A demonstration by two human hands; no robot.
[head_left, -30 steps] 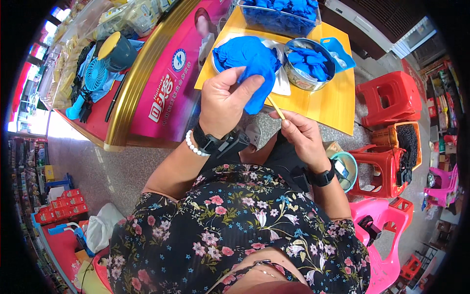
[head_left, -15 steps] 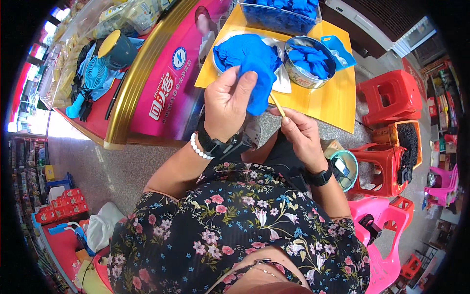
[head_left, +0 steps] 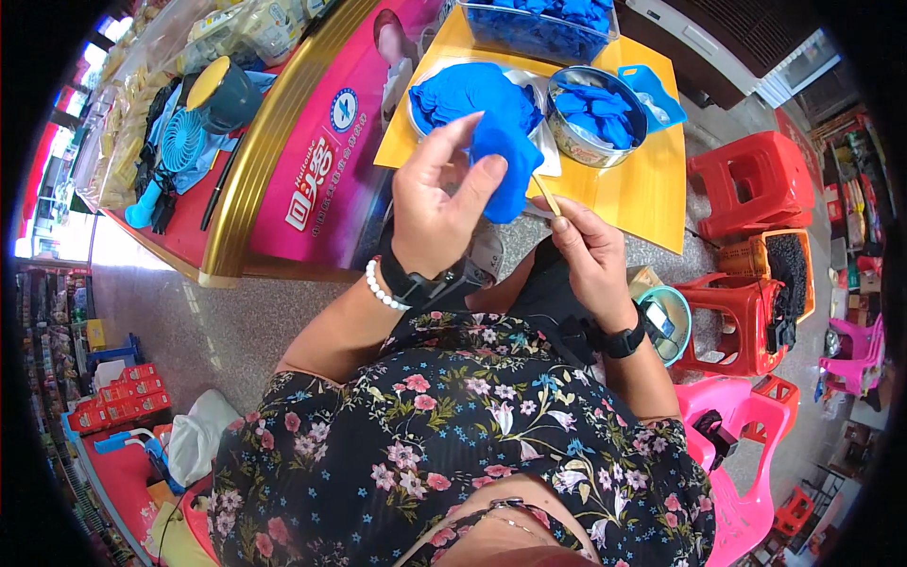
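My left hand [head_left: 433, 203] pinches a thin blue fabric-like piece [head_left: 513, 170] between thumb and fingers, above the near edge of the yellow table. My right hand [head_left: 597, 260] grips a thin pale wooden stick [head_left: 546, 196], whose far end meets the right edge of the blue piece. Just beyond my left hand, a heap of flat blue pieces [head_left: 472, 92] fills a pale bowl. To its right, a round tin [head_left: 597, 154] holds more folded blue pieces. A clear plastic bin [head_left: 543, 45] full of them stands at the back. My right fingertips partly hide the stick's lower end.
The yellow tabletop [head_left: 652, 203] ends just ahead of my hands. A small blue basket [head_left: 652, 94] sits beside the tin. On the left is a gold-edged counter [head_left: 248, 161] bearing a fan [head_left: 184, 142] and a mug [head_left: 227, 94]. Red stools [head_left: 751, 189] stand right.
The blue piece in my left hand has swung down and to the right, uncovering more of the heap. My right hand has shifted slightly right with the stick.
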